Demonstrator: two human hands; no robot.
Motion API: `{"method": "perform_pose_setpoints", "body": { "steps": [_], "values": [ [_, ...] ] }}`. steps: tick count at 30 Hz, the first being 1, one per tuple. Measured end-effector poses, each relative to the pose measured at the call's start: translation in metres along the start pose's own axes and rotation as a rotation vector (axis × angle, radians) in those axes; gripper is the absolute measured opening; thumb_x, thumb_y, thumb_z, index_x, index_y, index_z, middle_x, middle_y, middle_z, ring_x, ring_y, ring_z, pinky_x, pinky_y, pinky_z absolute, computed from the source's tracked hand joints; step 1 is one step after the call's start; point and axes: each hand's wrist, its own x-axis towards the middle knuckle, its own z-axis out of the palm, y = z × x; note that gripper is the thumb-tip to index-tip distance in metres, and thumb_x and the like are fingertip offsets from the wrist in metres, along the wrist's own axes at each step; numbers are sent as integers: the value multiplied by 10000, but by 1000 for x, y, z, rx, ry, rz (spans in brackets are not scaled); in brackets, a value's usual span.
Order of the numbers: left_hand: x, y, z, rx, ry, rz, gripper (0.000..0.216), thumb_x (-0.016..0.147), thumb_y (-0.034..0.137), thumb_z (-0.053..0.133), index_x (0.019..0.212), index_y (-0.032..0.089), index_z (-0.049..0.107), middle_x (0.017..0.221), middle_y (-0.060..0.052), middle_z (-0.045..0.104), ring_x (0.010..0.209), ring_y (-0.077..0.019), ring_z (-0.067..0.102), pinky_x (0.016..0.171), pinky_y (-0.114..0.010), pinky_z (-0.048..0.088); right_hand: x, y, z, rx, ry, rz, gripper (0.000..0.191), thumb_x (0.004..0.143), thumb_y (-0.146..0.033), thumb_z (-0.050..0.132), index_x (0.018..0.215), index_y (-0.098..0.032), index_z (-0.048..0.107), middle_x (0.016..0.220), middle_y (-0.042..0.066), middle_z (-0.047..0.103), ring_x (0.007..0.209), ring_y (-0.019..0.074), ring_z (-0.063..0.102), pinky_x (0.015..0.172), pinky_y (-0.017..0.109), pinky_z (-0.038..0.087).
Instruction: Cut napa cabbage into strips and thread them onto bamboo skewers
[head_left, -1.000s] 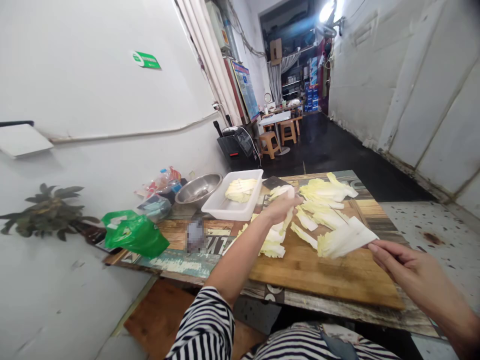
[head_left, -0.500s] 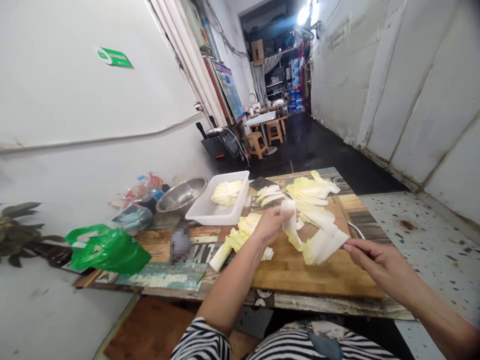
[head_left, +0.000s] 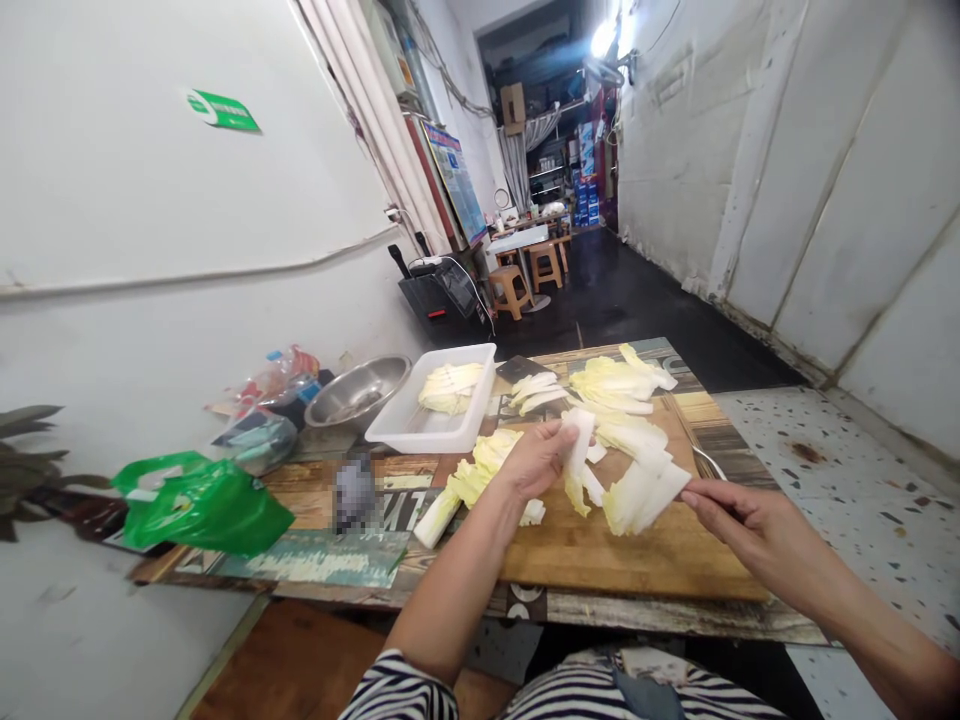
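Note:
My left hand (head_left: 538, 458) pinches a narrow strip of napa cabbage leaf (head_left: 576, 462) over the wooden cutting board (head_left: 637, 548). My right hand (head_left: 739, 515) holds the white stem end of a wider cabbage leaf (head_left: 642, 494) just above the board. The two leaves hang close together, almost touching. A pile of cut cabbage (head_left: 480, 470) lies under my left wrist, and more leaves (head_left: 619, 385) are heaped at the board's far end.
A white plastic tub (head_left: 431, 412) with cabbage inside stands left of the board, beside a steel bowl (head_left: 358, 391). A cleaver blade (head_left: 519, 369) lies past the tub. A green bag (head_left: 202, 505) and plastic-wrapped bottles (head_left: 281, 375) sit by the wall. Stools (head_left: 514, 290) stand down the corridor.
My left hand drew back from the far leaves with a cabbage strip and came toward me. My right hand carried its leaf inward and lower, so both leaves now meet over the board.

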Motion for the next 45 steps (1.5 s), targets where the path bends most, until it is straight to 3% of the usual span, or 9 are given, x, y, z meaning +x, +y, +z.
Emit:
{"method": "perform_pose_setpoints", "body": {
  "steps": [14,29,45],
  "values": [
    [-1,5,3,13,-27,33,455,539,459,951,745,110,743,717,-50,709,653,-128,631,688,-249,490,-1,-6,-4,-33,4,-32,468,853,-588,557,947,-210,816,832,63,790,744,241,713,726,315,566],
    [3,1,1,144,-26,12,504,496,499,950,751,101,774,712,-57,712,673,-154,623,717,-292,476,-3,-7,-14,41,-103,29,542,829,-677,559,965,-216,809,868,70,787,791,254,698,776,344,565],
    [4,2,15,174,-35,9,513,450,518,949,703,110,772,679,-41,686,616,-128,568,625,-262,426,2,-16,-17,96,-93,98,553,747,-712,602,860,-214,815,732,46,748,635,205,627,576,291,505]
  ]
}}
